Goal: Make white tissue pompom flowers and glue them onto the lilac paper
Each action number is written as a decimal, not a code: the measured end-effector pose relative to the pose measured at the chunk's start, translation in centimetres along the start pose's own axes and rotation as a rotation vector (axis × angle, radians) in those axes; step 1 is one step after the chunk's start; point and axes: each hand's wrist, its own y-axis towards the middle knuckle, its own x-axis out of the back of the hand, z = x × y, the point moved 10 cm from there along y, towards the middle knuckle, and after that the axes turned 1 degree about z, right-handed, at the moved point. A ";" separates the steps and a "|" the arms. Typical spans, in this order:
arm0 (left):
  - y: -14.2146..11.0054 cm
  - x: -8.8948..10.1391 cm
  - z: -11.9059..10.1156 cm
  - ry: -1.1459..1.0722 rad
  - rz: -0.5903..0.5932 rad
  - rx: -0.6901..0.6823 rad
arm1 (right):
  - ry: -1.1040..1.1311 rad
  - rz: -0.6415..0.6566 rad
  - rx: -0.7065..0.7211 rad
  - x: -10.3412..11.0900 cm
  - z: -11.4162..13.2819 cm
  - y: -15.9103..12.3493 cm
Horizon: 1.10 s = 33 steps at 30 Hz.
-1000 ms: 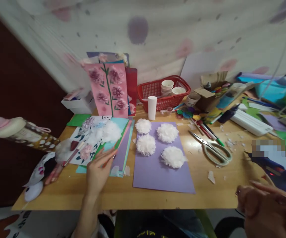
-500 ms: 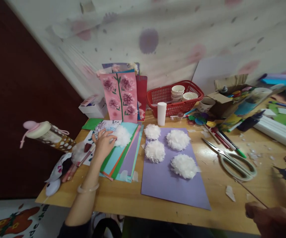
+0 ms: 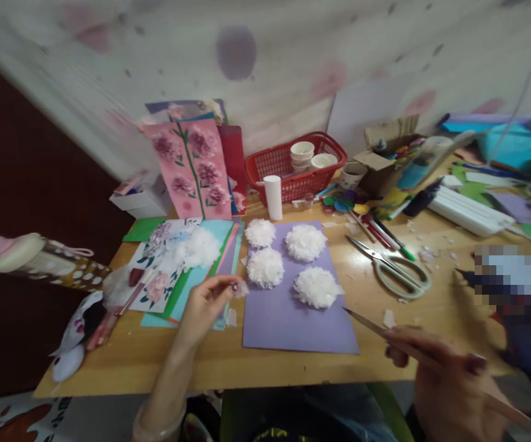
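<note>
My left hand (image 3: 212,301) pinches a small piece of white tissue paper (image 3: 242,288) between thumb and fingertip, just left of the purple sheet (image 3: 293,328). On that sheet sit several fluffy white paper flowers (image 3: 317,287). My right hand (image 3: 449,374) is closed around a thin pointed stick (image 3: 375,327), its tip slanting toward the sheet's right edge; whether it is a brush I cannot tell. At the left, a heap of white tissue pieces (image 3: 199,247) covers part of a flower picture (image 3: 152,294) on stacked coloured paper (image 3: 191,307).
Scissors (image 3: 391,267) and markers (image 3: 389,236) lie right of the sheet. A dark glue gun (image 3: 518,331), partly pixelated, is at the right. Behind stand a red basket (image 3: 288,178), a white cylinder (image 3: 273,197) and a pink flower card (image 3: 191,172). A bottle (image 3: 48,261) leans at the left.
My left hand has moved right and nearer from the tissue heap, with a piece of tissue paper in its pinch. My right hand has come further into view with the stick. The view has shifted right.
</note>
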 end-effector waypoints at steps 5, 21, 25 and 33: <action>-3.1 -8.8 -1.6 0.111 0.250 -0.168 | 0.006 0.075 -0.097 -1.7 -0.1 -2.7; -3.4 -14.0 -2.5 0.300 0.189 -0.319 | -0.123 0.334 0.270 -6.2 2.9 -4.5; -3.2 -14.1 -2.6 0.290 0.164 -0.338 | -0.236 0.334 0.277 -7.2 2.8 -4.2; -3.6 -12.9 -1.7 0.248 0.172 -0.316 | -0.345 0.303 0.352 -8.7 3.5 -4.1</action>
